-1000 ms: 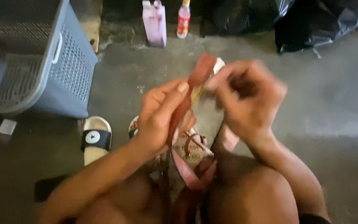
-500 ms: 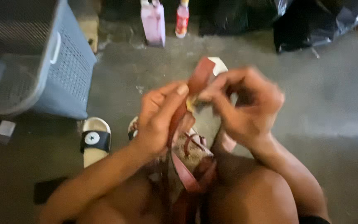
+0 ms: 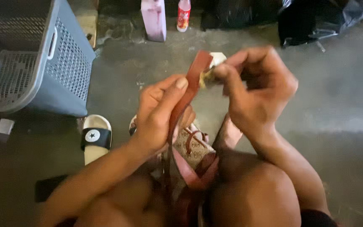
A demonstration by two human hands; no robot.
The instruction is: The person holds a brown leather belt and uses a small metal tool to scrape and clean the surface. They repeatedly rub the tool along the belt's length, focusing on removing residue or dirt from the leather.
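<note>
Head view: the left hand [image 3: 158, 113] pinches a brown leather strap [image 3: 190, 90] held above the patterned bag [image 3: 194, 147] on the lap, while the right hand [image 3: 255, 90] rubs its tip with a small pad [image 3: 209, 75]. Strap looks light and floppy, best gripped near the end.

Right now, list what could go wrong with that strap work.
1. The left hand grips the brown strap only partway up, so its free end may flex away from the right hand.
2. The small piece pinched in the right fingers is blurred; it may slip and drop to the concrete floor.
3. The patterned bag between the knees could slide off.
</note>
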